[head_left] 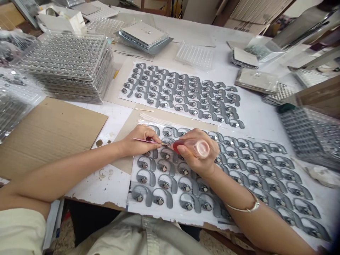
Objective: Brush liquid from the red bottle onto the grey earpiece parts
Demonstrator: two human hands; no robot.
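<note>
My left hand (142, 140) is closed in a pinch around a slim pink stick-like tool (145, 140), whose tip lies over the upper left of the near sheet. My right hand (200, 150) grips a small squeeze bottle (190, 146) with reddish contents, tilted so its base faces me and its nozzle points left, close to the tool's tip. Whether nozzle and tip touch is too small to tell. Below both hands spreads a white sheet (170, 207) bearing rows of grey hook-shaped parts (164, 182), each with a round metallic piece. My fingers and forearm hide some of them.
Behind lies a second sheet of similar grey parts (182, 86). A cotton swab (145, 110) rests between the sheets. Stacked clear trays (66, 60) stand back left, beside a cardboard piece (50, 136). More filled trays (297, 131) sit at right. The table edge (98, 202) runs close to me.
</note>
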